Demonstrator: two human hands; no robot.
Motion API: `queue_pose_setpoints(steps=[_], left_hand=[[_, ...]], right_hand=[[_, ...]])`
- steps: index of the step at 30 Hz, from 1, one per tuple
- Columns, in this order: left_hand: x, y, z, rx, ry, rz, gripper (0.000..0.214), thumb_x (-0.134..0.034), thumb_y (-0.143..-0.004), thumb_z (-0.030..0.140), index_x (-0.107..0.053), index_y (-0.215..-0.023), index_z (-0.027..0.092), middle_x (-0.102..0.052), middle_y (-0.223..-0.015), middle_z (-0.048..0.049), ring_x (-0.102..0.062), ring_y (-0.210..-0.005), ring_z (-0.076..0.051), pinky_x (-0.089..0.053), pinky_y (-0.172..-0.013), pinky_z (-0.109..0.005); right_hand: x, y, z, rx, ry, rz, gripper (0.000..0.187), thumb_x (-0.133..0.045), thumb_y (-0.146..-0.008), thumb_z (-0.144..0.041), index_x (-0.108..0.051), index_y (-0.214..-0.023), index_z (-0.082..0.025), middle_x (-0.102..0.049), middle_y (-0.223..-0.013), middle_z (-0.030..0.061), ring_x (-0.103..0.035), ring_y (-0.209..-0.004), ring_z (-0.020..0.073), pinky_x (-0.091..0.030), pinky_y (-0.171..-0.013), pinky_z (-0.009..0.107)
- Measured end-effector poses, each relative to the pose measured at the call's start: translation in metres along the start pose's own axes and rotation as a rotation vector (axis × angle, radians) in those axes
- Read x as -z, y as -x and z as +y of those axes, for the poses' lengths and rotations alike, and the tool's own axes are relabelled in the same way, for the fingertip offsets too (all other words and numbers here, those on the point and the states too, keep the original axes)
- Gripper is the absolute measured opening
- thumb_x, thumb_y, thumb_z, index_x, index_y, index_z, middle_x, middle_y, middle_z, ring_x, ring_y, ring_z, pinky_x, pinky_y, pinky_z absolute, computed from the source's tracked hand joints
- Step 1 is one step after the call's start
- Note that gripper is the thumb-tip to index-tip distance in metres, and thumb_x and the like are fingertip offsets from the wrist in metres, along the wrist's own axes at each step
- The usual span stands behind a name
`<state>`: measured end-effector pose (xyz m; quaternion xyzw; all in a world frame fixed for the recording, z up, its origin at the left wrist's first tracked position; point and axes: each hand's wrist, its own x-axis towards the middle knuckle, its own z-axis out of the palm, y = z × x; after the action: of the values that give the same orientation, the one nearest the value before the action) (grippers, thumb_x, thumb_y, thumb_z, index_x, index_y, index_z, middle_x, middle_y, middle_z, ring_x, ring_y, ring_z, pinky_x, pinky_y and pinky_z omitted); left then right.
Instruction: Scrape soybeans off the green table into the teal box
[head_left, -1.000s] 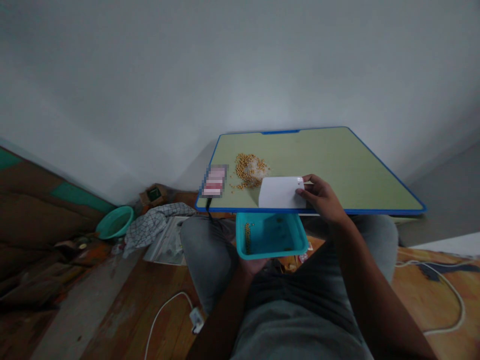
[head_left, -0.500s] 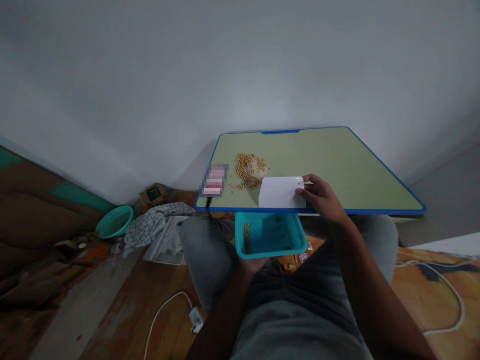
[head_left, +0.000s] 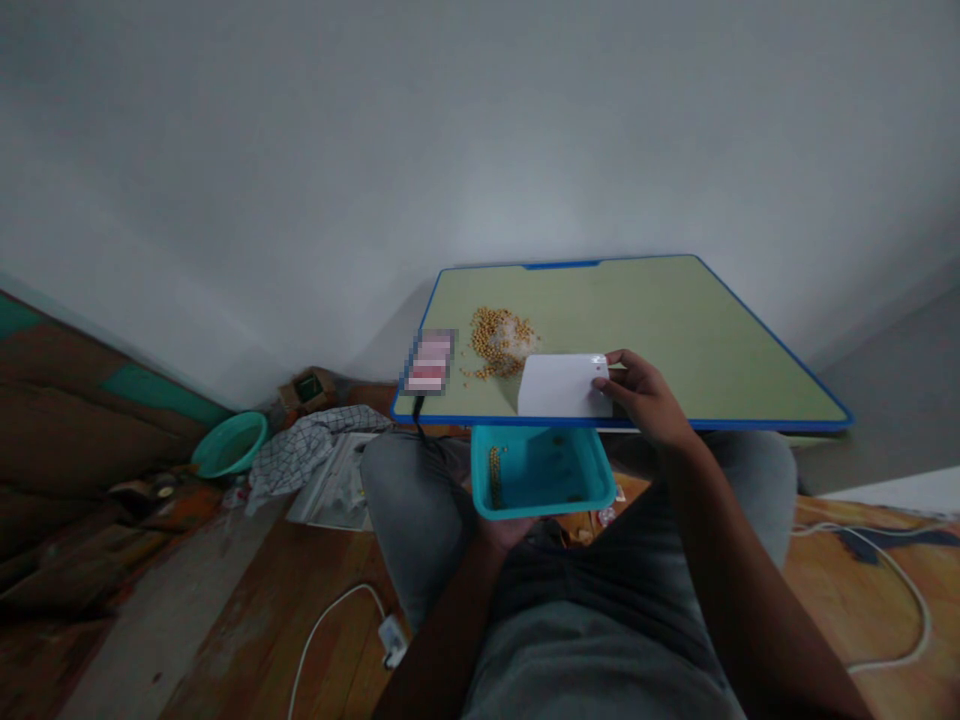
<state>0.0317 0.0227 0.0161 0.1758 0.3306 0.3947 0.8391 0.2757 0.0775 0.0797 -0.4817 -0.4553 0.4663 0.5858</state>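
My right hand (head_left: 643, 397) is closed on the right edge of a white card (head_left: 562, 386) that lies at the near edge of a green table with a blue rim (head_left: 780, 345). A pile of yellow beans (head_left: 499, 340) lies on the table just beyond the card's left end. My left hand (head_left: 504, 527) holds a teal tray (head_left: 541, 470) from underneath, below the table's near edge. A few beans lie inside the tray, mostly along its left wall. Most of my left hand's fingers are hidden by the tray.
A phone (head_left: 430, 361) with a cable lies at the table's left corner. On the floor to the left are a teal basin (head_left: 230, 443), a checked cloth (head_left: 307, 448), papers and a small box. White cables (head_left: 892, 570) run across the floor on both sides.
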Motion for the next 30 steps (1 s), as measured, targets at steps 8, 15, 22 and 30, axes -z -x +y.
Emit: queue_pose_setpoints(steps=[8,15,22,30], left_hand=[[0.005,-0.003,-0.002,0.004,-0.027,0.000,0.081,-0.027,-0.099,0.080,-0.084,-0.116,0.025,-0.079,-0.142,-0.0086,-0.043,-0.160,-0.052,-0.036,-0.124,-0.078],[0.006,-0.004,-0.002,0.013,-0.027,-0.011,0.079,-0.027,-0.099,0.079,-0.081,-0.125,0.028,-0.080,-0.140,-0.0056,-0.044,-0.160,-0.048,-0.035,-0.126,-0.080],[0.002,-0.002,-0.002,-0.022,-0.010,0.004,0.074,-0.036,-0.098,0.076,-0.084,-0.118,0.023,-0.080,-0.140,-0.0089,-0.041,-0.161,-0.049,-0.030,-0.131,-0.073],[-0.009,0.003,0.003,0.016,-0.026,0.043,0.072,-0.029,-0.100,0.073,-0.083,-0.113,0.028,-0.081,-0.139,-0.0064,-0.040,-0.163,-0.047,-0.032,-0.129,-0.073]], right_hand=[[-0.001,0.000,0.002,0.022,0.017,0.002,0.050,-0.091,-0.074,-0.050,-0.054,-0.100,-0.028,-0.073,-0.077,-0.0031,-0.062,-0.060,0.0155,-0.046,-0.052,0.025],[-0.002,-0.001,0.002,0.013,0.005,-0.013,0.049,-0.090,-0.076,-0.050,-0.054,-0.101,-0.028,-0.076,-0.083,-0.0016,-0.066,-0.065,0.0171,-0.050,-0.056,0.026],[0.000,-0.001,0.001,0.014,0.017,-0.019,0.047,-0.090,-0.076,-0.047,-0.055,-0.100,-0.028,-0.075,-0.082,-0.0017,-0.065,-0.065,0.0166,-0.048,-0.056,0.025],[0.000,-0.001,0.002,0.020,0.030,-0.023,0.047,-0.089,-0.077,-0.049,-0.054,-0.101,-0.028,-0.075,-0.081,-0.0019,-0.063,-0.063,0.0162,-0.045,-0.054,0.025]])
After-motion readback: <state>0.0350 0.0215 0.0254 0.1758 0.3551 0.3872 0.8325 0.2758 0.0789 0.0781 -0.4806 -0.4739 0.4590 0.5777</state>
